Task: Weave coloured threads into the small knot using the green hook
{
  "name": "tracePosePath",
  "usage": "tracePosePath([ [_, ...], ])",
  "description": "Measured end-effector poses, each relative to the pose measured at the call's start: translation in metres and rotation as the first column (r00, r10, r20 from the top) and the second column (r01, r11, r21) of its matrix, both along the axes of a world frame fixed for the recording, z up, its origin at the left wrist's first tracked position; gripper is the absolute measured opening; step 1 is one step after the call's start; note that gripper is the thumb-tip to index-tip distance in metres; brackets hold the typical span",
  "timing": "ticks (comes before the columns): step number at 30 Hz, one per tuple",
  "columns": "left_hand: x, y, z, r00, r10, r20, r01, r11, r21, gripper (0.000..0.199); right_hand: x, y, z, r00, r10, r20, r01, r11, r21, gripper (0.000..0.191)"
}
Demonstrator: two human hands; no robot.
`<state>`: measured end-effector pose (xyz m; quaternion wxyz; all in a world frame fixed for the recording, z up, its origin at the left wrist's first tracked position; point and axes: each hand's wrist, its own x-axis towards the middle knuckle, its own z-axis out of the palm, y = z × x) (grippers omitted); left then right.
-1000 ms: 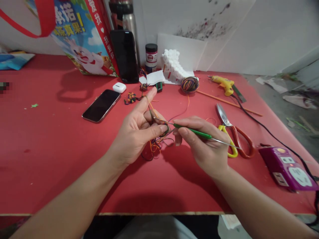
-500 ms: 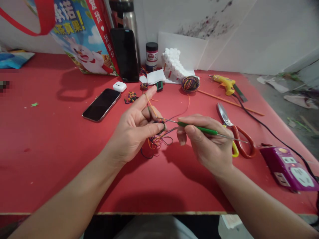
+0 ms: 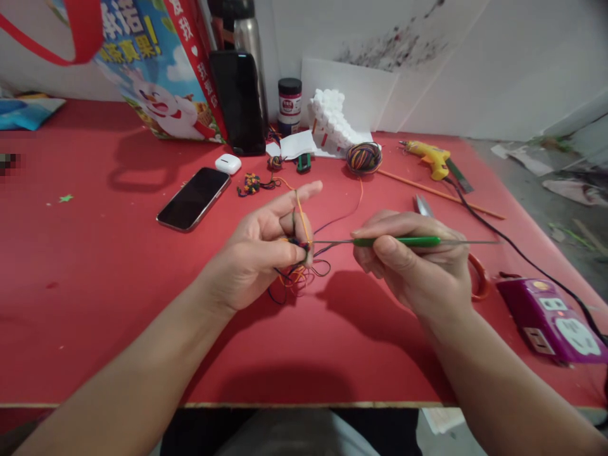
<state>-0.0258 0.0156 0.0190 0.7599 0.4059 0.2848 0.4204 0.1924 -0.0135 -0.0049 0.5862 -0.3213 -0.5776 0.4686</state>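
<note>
Between the thumb and fingers of my left hand (image 3: 256,253) is a small dark crochet piece (image 3: 303,248), partly hidden by the thumb. Orange yarn (image 3: 303,215) runs over the raised index finger down to the piece. My right hand (image 3: 413,256) grips a crochet hook (image 3: 403,241) by its green handle, pen-fashion. The hook's thin metal tip points left and meets the yarn at the crochet piece. Loose loops of multicoloured yarn (image 3: 297,277) hang below the left hand. A strand leads back to a multicoloured yarn ball (image 3: 363,158).
Scissors (image 3: 479,278) lie partly behind my right hand. Farther right are a purple power socket (image 3: 546,320), a black cord and a yellow glue gun (image 3: 430,158). A phone (image 3: 194,198), a white earbud case (image 3: 228,164) and a small crocheted piece (image 3: 251,183) lie left of centre.
My right hand has moved right with the crochet hook, which now lies nearly level. The left index finger has swung right and lower, carrying the orange yarn along.
</note>
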Motion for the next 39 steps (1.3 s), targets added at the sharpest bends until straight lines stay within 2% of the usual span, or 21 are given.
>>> tracePosePath([
  [7,-0.002,-0.001,-0.004,0.987,-0.159,0.033,0.162,0.984,-0.081,0.077,0.004,0.005,0.008,0.993,0.096,-0.071,-0.101,0.993,-0.068,0.012],
  [13,-0.002,-0.001,-0.005,0.962,-0.233,0.14,0.25,0.961,-0.121,0.066,0.0,0.009,0.011,0.977,0.127,-0.173,-0.157,0.972,-0.176,0.018],
  [17,0.002,-0.003,-0.008,0.979,-0.162,0.124,0.178,0.975,-0.13,0.067,-0.004,0.008,0.009,0.971,0.108,-0.213,-0.153,0.967,-0.206,0.018],
  [23,0.013,-0.009,-0.011,0.999,0.027,0.025,-0.025,0.998,-0.057,0.088,-0.014,0.003,0.001,0.965,0.08,-0.249,-0.162,0.931,-0.327,0.019],
  [26,0.015,-0.011,-0.01,0.998,0.061,-0.011,-0.061,0.998,-0.012,0.098,-0.016,0.0,0.0,0.968,0.082,-0.239,-0.163,0.926,-0.34,0.017],
  [31,0.015,-0.013,-0.008,0.995,0.098,-0.032,-0.095,0.991,0.089,0.096,-0.017,0.001,0.002,0.944,0.104,-0.314,-0.217,0.911,-0.351,0.021],
  [34,0.017,-0.014,-0.007,0.995,0.097,0.003,-0.097,0.995,0.035,0.103,-0.017,0.003,0.001,0.935,0.129,-0.33,-0.241,0.914,-0.327,0.024],
  [39,0.018,-0.013,-0.004,0.983,0.18,0.034,-0.179,0.983,-0.049,0.109,-0.02,0.005,0.0,0.947,0.032,-0.321,-0.144,0.932,-0.332,0.023],
])
